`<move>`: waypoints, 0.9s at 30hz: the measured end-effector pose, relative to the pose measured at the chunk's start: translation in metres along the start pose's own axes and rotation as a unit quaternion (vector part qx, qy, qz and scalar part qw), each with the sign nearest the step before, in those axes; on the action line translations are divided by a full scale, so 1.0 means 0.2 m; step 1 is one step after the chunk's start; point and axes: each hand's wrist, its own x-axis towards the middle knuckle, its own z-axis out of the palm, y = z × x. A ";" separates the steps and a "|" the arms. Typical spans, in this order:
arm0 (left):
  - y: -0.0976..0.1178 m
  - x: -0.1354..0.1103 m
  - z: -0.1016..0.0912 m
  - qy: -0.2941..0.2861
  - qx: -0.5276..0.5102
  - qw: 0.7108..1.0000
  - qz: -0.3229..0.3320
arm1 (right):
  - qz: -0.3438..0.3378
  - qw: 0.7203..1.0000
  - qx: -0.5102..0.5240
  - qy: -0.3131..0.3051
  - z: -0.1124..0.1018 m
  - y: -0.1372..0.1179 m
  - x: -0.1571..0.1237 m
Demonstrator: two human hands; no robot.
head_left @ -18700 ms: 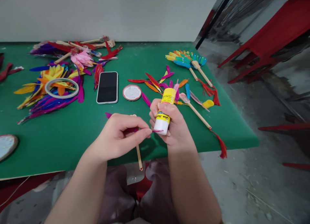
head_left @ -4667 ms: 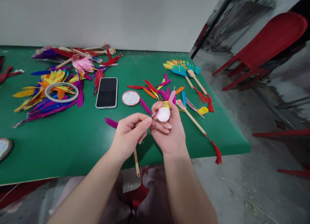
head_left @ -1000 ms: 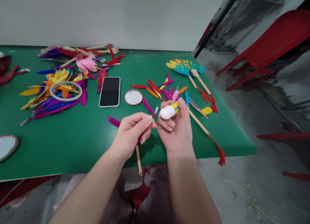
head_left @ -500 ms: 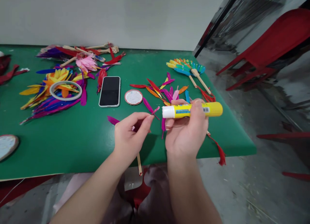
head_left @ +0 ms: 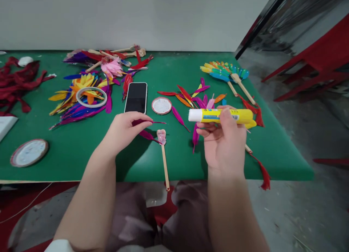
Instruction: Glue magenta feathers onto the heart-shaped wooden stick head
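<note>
The green table (head_left: 68,154) in front of me is crowded. A dark phone (head_left: 135,97) lies face up beside a small round lid (head_left: 161,105), a ring of tape (head_left: 91,96) sits on a heap of bright plumes (head_left: 79,110) to the left, and a tangle of red tassels (head_left: 19,81) fills the far left corner. Loose feathers (head_left: 188,95) in red, orange and magenta are scattered between my hands and a finished fan (head_left: 223,70) of yellow, green and blue ones on wooden handles. Nothing lies between my two hands except a thin wooden stick (head_left: 164,161), flat on the felt-like cloth, its pale pink paddle end near my left fingertips and its far end poking over the table edge. My left hand (head_left: 124,130) is nearly closed, thumb and fingers pinching a slim dark-red feather (head_left: 154,122) that points right, low over the table. My right hand (head_left: 223,143) is raised, fingers curled round a smooth yellow glue stick (head_left: 220,116) held level, with its white end pointing left.
</note>
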 end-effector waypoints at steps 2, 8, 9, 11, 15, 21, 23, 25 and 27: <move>-0.02 0.00 -0.01 -0.039 0.005 0.999 -0.031 | 0.039 0.999 0.016 -0.011 -0.01 0.01 0.00; -0.07 0.03 -0.04 -0.109 0.024 0.994 -0.011 | 0.107 0.993 0.034 -0.034 -0.04 0.05 0.01; -0.08 0.03 -0.04 -0.113 0.029 0.993 -0.006 | 0.120 0.991 0.036 -0.038 -0.04 0.05 0.01; -0.09 0.04 -0.05 -0.118 0.038 0.992 0.008 | 0.152 0.987 0.044 -0.040 -0.05 0.06 0.02; -0.08 0.03 -0.06 -0.126 0.057 0.989 0.050 | 0.206 0.976 0.064 -0.031 -0.06 0.09 0.03; -0.07 0.01 -0.06 -0.123 0.069 0.983 0.114 | 0.287 0.950 0.121 0.000 -0.06 0.12 0.06; -0.06 0.01 -0.06 -0.113 0.048 0.987 0.107 | 0.327 0.930 0.164 0.004 -0.06 0.12 0.06; -0.04 0.00 -0.06 -0.095 0.026 0.991 0.091 | 0.343 0.918 0.198 -0.004 -0.07 0.12 0.07; -0.03 0.00 -0.05 -0.075 0.014 0.994 0.075 | 0.342 0.914 0.219 -0.025 -0.08 0.11 0.07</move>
